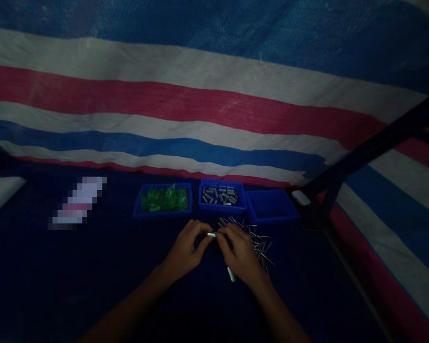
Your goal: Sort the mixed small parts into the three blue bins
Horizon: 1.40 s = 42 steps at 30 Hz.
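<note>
My left hand (186,248) and my right hand (239,253) meet over a dark blue table, fingers pinched together on a small white cylindrical piece (211,234) held between them. A second white piece (231,274) sticks out below my right hand. A pile of thin metal pins (258,238) lies just right of my right hand. Behind the hands stand three blue trays: one with green translucent parts (163,199), one with small grey metal sleeves (221,195), and one (270,206) that looks empty.
A striped red, white and blue tarp (214,105) hangs behind the table. A dark metal frame bar (364,152) runs diagonally at the right. A blurred pale object (77,202) lies at the left, with a white object (2,193) at the far left edge.
</note>
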Each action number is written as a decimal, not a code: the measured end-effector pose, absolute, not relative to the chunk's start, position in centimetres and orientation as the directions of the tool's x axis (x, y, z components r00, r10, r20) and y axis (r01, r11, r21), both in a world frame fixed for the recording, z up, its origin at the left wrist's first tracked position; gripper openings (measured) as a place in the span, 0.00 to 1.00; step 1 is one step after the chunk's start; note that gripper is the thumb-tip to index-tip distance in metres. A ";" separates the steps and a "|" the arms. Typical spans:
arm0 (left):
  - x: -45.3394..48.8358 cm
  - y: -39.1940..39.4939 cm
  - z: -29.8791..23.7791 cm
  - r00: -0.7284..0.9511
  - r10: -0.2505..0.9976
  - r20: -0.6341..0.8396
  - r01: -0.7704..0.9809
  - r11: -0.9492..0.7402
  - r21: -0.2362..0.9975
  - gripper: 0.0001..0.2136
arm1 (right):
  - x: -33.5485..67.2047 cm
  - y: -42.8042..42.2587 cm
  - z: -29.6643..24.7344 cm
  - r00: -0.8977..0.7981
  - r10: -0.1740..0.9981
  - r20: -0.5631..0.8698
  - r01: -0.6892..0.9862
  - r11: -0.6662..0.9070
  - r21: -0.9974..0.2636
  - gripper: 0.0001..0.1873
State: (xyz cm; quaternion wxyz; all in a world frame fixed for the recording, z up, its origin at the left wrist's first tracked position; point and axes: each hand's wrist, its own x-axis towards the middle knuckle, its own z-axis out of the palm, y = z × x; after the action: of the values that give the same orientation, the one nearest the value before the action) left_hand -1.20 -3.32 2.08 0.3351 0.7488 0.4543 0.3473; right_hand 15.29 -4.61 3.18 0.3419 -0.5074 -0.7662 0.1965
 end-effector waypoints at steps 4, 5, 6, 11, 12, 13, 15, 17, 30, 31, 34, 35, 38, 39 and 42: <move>-1.2 -3.1 2.1 0.292 0.939 0.180 0.450 -0.301 0.840 0.09 | 14.8 -4.7 3.1 -0.213 0.918 0.336 0.617 0.393 -0.682 0.11; -1.2 -3.0 2.1 0.283 0.944 0.170 0.443 -0.286 0.850 0.11 | 14.6 -4.7 3.1 -0.217 0.913 0.344 0.614 0.402 -0.680 0.12; -1.2 -3.0 2.1 0.281 0.946 0.161 0.434 -0.275 0.858 0.12 | 14.4 -4.8 3.2 -0.228 0.905 0.359 0.610 0.420 -0.672 0.12; -1.0 -3.4 2.1 0.303 0.938 0.167 0.373 -0.278 0.885 0.16 | 14.7 -5.0 5.7 -0.257 0.800 0.542 0.607 0.570 -0.553 0.03; -0.8 -3.6 2.1 0.311 0.935 0.173 0.388 -0.291 0.874 0.16 | 15.0 -5.0 6.7 -0.232 0.764 0.602 0.615 0.595 -0.517 0.03; -0.7 -3.7 2.2 0.322 0.929 0.182 0.423 -0.313 0.851 0.15 | 15.5 -4.8 7.7 -0.200 0.723 0.661 0.627 0.613 -0.480 0.03; -0.2 -3.7 2.3 0.355 0.911 0.211 0.519 -0.380 0.766 0.11 | 16.4 -4.0 9.6 -0.139 0.627 0.766 0.665 0.633 -0.397 0.06; 0.3 -3.5 2.4 0.402 0.882 0.247 0.597 -0.457 0.659 0.11 | 17.3 -2.5 10.8 -0.127 0.587 0.800 0.730 0.601 -0.325 0.04; 0.6 -2.0 1.1 0.470 0.863 0.188 0.742 -0.501 0.445 0.04 | 21.4 -0.3 7.8 -0.002 0.932 0.363 0.843 0.197 -0.500 0.18; 0.6 -2.0 1.1 0.482 0.858 0.181 0.729 -0.507 0.461 0.04 | 21.0 -0.9 7.1 0.004 0.929 0.369 0.824 0.206 -0.529 0.16; 0.3 -2.0 1.0 0.472 0.860 0.195 0.638 -0.486 0.598 0.03 | 19.2 -2.6 4.9 -0.026 0.925 0.380 0.770 0.261 -0.582 0.11; 0.2 -2.0 1.0 0.442 0.874 0.201 0.598 -0.454 0.660 0.03 | 18.5 -3.1 4.3 -0.084 0.923 0.375 0.758 0.303 -0.577 0.11; -0.2 -2.1 0.9 0.324 0.929 0.178 0.479 -0.324 0.816 0.04 | 16.7 -3.8 3.3 -0.280 0.895 0.347 0.725 0.434 -0.535 0.12; -0.3 -2.2 0.9 0.291 0.943 0.162 0.442 -0.283 0.851 0.05 | 16.2 -3.9 3.2 -0.323 0.884 0.338 0.718 0.461 -0.522 0.12; -0.4 -2.3 1.1 0.250 0.960 0.125 0.344 -0.208 0.916 0.06 | 15.5 -4.0 3.3 -0.366 0.873 0.323 0.713 0.486 -0.505 0.09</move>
State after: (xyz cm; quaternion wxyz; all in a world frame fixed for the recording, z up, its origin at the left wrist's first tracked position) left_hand -0.39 -2.30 1.10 0.4061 0.6784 0.4805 0.3795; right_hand 15.48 -3.97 3.25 0.2826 -0.4868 -0.8144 0.1413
